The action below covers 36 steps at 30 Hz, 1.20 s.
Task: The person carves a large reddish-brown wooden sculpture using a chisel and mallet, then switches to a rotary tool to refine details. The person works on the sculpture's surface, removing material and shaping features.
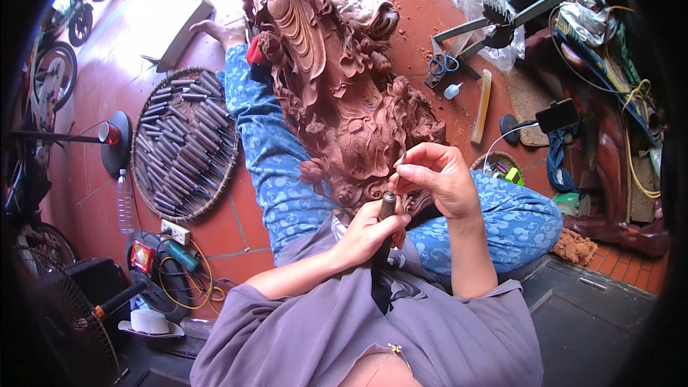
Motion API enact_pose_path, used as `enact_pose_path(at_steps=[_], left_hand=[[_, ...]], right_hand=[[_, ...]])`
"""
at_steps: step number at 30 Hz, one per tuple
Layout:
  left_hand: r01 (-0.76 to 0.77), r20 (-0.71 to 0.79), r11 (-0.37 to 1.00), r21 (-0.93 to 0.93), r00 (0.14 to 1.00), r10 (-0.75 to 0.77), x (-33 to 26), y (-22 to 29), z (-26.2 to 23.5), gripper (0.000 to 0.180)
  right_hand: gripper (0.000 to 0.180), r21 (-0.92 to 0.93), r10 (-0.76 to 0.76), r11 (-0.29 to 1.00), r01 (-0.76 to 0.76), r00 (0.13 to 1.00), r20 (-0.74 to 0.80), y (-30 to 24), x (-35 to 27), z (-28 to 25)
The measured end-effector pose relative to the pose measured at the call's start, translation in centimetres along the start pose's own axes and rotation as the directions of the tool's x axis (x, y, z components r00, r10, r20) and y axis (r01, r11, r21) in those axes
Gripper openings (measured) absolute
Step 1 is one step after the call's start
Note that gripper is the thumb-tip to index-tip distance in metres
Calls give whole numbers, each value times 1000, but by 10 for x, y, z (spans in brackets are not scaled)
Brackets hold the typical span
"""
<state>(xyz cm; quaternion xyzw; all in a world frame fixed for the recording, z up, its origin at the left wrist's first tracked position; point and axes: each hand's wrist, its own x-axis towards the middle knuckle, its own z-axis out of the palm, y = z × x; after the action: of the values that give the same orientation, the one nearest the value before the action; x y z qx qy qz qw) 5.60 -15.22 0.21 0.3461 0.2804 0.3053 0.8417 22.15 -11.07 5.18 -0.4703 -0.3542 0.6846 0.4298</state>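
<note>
My left hand point(371, 235) is closed round a dark, slim rotary-tool handpiece point(388, 206), held upright with its metal-ringed end up. Just above that end, my right hand point(443, 180) pinches thumb and forefinger together on a thin, small piece, too fine to name surely. Between my legs leans a large reddish-brown wood carving point(351, 125), with flowing folds and dense rounded relief. Its lower end lies right beyond both hands. Blue patterned trousers point(269, 150) cover my legs on either side of it.
A round woven tray point(233, 161) of several dark-handled carving tools lies left. Scissors point(443, 63), a small squeeze bottle point(452, 91) and a wooden bar point(482, 107) lie right. A phone on a stand point(557, 116), a power strip point(175, 232) and a fan point(64, 322) stand around.
</note>
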Motion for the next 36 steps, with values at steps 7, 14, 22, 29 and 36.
enact_pose_path(at_steps=[7,14,22,29,36], left_hand=[[25,26,999,30,999,-26,2,-1,-1,22],[54,46,999,1,997,-54,3,-6,-3,23],[81,18,997,1,997,-81,5,-7,-3,18],[85,17,996,0,996,-85,5,-7,-1,21],[118,-7,993,-6,993,-118,4,-6,0,24]], right_hand=[[13,-42,54,998,-52,998,30,-2,0,-1],[13,-94,41,995,-38,999,34,-2,-1,-2],[13,-186,6,983,-7,1000,-7,0,-9,1],[14,-146,89,985,-87,996,2,-1,-11,-3],[11,-157,150,977,-143,988,34,0,-9,-7]])
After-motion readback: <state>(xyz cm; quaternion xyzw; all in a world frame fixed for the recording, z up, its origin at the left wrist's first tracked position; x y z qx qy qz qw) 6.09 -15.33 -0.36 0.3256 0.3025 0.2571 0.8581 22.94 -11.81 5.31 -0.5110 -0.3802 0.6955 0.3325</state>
